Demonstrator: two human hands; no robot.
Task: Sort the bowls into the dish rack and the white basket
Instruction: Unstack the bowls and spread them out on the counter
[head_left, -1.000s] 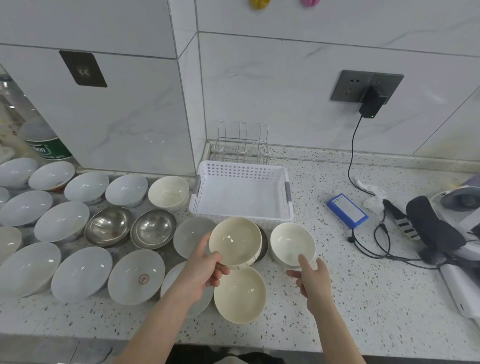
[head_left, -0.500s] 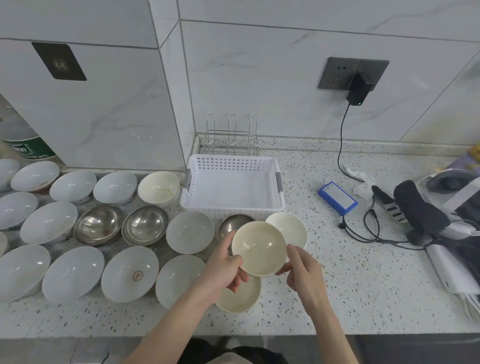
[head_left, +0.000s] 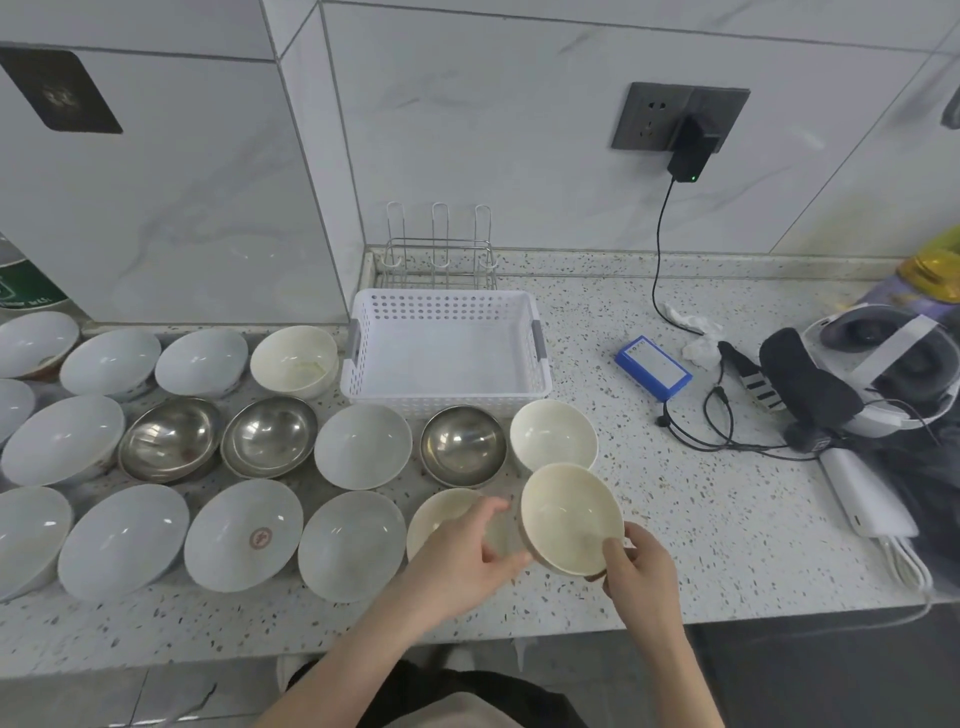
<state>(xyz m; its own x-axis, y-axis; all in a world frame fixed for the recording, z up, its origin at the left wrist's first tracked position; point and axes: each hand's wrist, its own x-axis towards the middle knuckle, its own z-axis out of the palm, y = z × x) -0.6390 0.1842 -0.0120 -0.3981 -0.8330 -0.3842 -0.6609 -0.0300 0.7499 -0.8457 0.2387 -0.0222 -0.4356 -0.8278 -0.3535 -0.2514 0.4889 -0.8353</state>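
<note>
Many bowls cover the left part of the speckled counter (head_left: 701, 530), set out in rough rows: pale white bowls (head_left: 122, 540) at the far left, two steel bowls (head_left: 171, 439) side by side in the middle row, then a cream bowl (head_left: 294, 361) in the back row, just left of the white basket (head_left: 447, 400). The basket holds nothing, and the wire dish rack (head_left: 439, 260) stands right behind it against the wall, also bare. In front of the basket sit a third steel bowl (head_left: 463, 447) and a second cream bowl (head_left: 553, 435), close together.

Nearer the counter's edge, the left hand (head_left: 462, 561) hovers over another cream bowl (head_left: 441, 514) that rests on the counter; its fingers look relaxed and spread, though motion blur makes it hard to say whether they touch the held bowl. The right hand (head_left: 636, 571) grips that held cream bowl (head_left: 571, 519) from its lower right, thumb on the inside of the rim, the bowl tilted toward the camera above the counter.

Further right lie a blue box (head_left: 653, 368), black cables (head_left: 717, 421) and a headset (head_left: 883, 364).
</note>
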